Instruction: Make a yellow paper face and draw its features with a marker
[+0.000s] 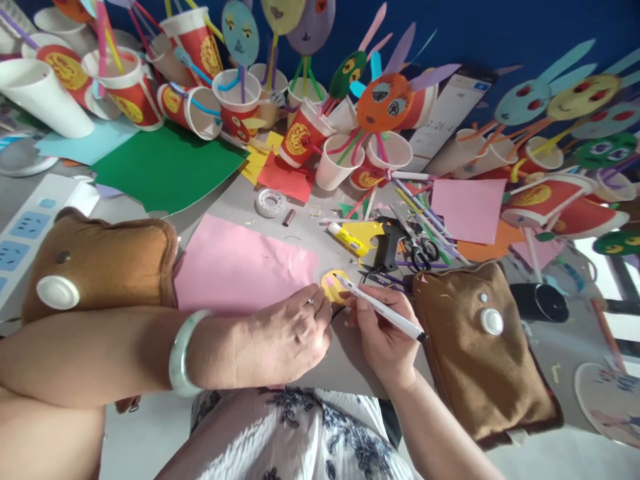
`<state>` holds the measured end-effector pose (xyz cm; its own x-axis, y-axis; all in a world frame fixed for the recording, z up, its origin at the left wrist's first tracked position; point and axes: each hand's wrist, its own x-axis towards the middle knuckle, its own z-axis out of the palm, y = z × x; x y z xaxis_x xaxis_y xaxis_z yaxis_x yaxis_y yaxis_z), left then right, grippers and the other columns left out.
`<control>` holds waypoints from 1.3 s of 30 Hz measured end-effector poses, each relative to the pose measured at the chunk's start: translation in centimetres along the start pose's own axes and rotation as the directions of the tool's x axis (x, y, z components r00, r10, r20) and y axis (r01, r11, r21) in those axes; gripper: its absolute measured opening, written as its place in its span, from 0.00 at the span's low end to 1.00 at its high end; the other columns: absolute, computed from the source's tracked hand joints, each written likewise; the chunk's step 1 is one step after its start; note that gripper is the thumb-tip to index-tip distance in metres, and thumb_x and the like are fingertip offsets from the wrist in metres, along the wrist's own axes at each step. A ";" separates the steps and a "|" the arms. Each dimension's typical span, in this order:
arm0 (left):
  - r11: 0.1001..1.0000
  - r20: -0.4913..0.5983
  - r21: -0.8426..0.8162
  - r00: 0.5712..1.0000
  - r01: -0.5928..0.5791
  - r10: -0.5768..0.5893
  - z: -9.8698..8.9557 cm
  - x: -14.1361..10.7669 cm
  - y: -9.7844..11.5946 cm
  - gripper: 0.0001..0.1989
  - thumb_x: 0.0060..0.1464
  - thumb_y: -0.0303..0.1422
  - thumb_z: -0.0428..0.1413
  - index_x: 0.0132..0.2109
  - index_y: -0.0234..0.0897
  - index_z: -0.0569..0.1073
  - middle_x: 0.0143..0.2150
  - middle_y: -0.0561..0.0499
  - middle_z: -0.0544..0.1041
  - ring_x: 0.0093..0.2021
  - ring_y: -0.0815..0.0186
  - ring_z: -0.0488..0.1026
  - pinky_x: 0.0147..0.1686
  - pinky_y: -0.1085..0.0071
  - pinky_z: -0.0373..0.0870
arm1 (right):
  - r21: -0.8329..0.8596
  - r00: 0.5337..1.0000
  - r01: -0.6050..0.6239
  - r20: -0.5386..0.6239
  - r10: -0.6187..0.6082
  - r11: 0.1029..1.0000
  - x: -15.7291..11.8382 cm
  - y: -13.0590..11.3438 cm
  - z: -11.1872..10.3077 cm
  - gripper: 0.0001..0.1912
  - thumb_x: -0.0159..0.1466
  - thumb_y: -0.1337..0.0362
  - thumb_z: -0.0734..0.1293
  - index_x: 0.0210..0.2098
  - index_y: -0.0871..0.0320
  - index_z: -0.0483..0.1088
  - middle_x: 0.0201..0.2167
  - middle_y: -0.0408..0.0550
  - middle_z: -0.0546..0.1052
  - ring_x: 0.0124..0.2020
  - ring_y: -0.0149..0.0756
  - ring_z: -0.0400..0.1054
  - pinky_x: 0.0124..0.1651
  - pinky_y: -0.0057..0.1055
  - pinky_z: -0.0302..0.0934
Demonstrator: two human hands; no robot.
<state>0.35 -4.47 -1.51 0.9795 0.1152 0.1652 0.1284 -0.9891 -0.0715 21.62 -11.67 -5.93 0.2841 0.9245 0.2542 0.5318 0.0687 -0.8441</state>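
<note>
My right hand (pixel 387 333) grips a white marker pen (pixel 387 311), its tip touching or just over a small yellow paper disc (pixel 330 288). Pinkish marks show on the disc. At the disc's lower left edge, the curled fingers of my left hand (pixel 293 337) press together and steady it, though the fingertips are partly hidden. A creased sheet of pink paper (pixel 240 267) lies beyond my left hand. Close by on the table are a yellow glue stick (pixel 347 240) and a black glue gun (pixel 389 245).
Brown plush warmers lie on the left (pixel 110 267) and right (pixel 480 360). Decorated paper cups (pixel 337 163) with paper faces line the back. Scissors (pixel 425 253), a tape roll (pixel 271 203), green paper (pixel 165 167) and a power strip (pixel 35 227) are also on the table.
</note>
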 end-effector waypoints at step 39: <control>0.999 -0.010 0.004 0.999 0.038 -0.038 -0.9 0.0 -0.2 0.15 0.64 0.28 0.51 0.50 0.34 0.81 0.45 0.41 0.81 0.45 0.57 0.76 0.60 0.52 0.64 | -0.294 0.967 0.255 0.051 -0.251 0.921 1.3 -2.0 0.1 0.05 0.68 0.68 0.70 0.44 0.57 0.75 0.32 0.44 0.83 0.27 0.31 0.77 0.31 0.25 0.70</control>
<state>0.16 -4.41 -0.59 0.9724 0.1517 0.1775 0.1660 -0.9837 -0.0688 20.81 -10.59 -3.93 0.1007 0.8953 0.4339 0.7968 0.1886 -0.5741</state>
